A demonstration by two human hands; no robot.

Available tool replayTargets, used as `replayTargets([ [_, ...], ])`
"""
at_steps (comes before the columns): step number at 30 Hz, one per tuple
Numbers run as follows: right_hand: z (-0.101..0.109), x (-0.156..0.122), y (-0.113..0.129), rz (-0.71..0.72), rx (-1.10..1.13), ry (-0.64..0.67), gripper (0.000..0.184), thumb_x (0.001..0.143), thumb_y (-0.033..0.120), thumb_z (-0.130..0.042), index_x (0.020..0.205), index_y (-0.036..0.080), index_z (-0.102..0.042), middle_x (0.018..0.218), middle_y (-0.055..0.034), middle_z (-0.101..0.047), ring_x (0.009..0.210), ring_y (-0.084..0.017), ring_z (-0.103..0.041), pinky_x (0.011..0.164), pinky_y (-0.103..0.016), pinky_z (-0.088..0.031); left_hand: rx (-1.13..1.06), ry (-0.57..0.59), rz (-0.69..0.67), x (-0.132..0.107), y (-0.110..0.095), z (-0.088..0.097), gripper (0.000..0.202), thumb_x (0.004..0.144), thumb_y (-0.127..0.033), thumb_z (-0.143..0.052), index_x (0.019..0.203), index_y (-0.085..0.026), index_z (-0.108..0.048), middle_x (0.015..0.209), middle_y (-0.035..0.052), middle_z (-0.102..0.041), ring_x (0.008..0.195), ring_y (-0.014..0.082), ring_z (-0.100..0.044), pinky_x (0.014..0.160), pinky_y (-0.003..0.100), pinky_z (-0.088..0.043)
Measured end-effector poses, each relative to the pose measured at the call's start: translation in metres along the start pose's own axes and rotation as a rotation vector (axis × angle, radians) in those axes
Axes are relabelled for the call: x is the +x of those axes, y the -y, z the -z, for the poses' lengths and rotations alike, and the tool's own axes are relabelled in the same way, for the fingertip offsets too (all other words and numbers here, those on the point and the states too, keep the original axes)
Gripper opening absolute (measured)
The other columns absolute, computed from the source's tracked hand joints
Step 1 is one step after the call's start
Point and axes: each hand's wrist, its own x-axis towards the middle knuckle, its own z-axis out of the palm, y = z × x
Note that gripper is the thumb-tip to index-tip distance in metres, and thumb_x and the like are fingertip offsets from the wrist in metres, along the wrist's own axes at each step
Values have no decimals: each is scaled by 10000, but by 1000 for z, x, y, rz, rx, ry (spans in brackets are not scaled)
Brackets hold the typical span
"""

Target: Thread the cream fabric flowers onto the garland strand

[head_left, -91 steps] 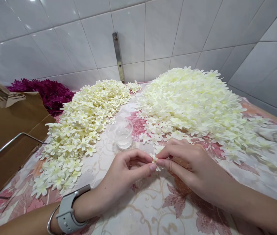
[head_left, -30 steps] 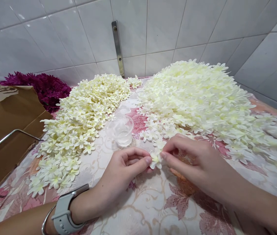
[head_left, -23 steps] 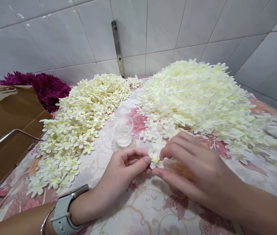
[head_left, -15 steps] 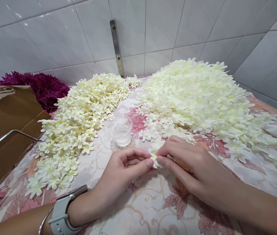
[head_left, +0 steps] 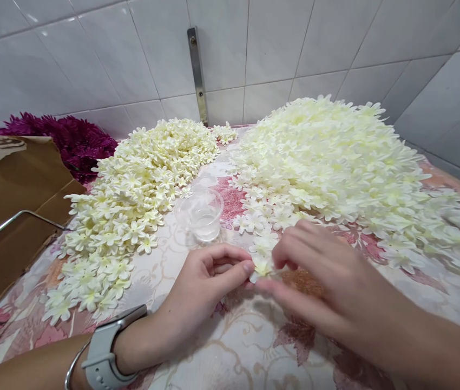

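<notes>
A small white flower (head_left: 261, 266) with a pale yellow centre is pinched by its edge between the thumb and fingertips of my left hand (head_left: 214, 284). On its other side is my right hand (head_left: 323, 281), blurred by motion, its thumb and fingers parted around the flower's right edge; whether they touch it I cannot make out. Just beyond the hands stands a clear plastic cup (head_left: 205, 219) with some clear liquid in it. Behind my right hand rises a big heap of white flowers (head_left: 335, 151). A heap of cream flowers (head_left: 140, 184) lies to the left.
A cardboard box (head_left: 14, 206) with a bent metal wire (head_left: 23, 212) takes up the left side. Behind it lie purple flowers (head_left: 71, 143). A metal bracket (head_left: 197, 76) is fixed to the tiled wall (head_left: 278, 49). A patterned cloth (head_left: 230, 346) covers the table.
My right thumb and fingers have parted and drawn slightly away from the flower, showing more of it. My left hand keeps its pinch. The view has shifted slightly.
</notes>
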Motion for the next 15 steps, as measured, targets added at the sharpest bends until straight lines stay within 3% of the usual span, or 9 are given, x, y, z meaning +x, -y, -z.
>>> replayTargets([
  [2, -4, -2, 6, 43, 51, 59, 210, 902, 162, -456, 696, 171, -495, 666, -23, -522, 658, -163, -453, 582, -276, -367, 5, 16, -2, -1, -1, -1, 78, 703, -219, -739, 714, -161, -687, 610, -30, -631, 551, 55, -526, 493, 129, -374],
  [5, -6, -3, 9, -43, 114, 103, 254, 906, 98, -399, 685, 167, -501, 642, -17, -510, 646, -156, -453, 580, -269, -373, -29, 25, 7, -2, -3, -2, 92, 685, -185, -754, 719, -162, -671, 612, -33, -634, 553, 55, -518, 501, 134, -378],
  [9, -5, -2, 4, -88, 140, 113, 190, 900, 143, -446, 727, 163, -521, 677, -24, -531, 661, -163, -472, 579, -278, -379, -27, 43, -8, -3, -2, -1, 100, 683, -202, -758, 717, -159, -675, 631, -24, -638, 560, 55, -516, 498, 132, -374],
  [15, -3, -1, 0, -152, 275, 208, 244, 911, 148, -413, 685, 184, -498, 668, -12, -523, 661, -153, -495, 589, -269, -391, -65, 66, 18, -4, -2, -1, 84, 676, -197, -762, 716, -172, -693, 648, -23, -649, 571, 60, -532, 523, 141, -405],
])
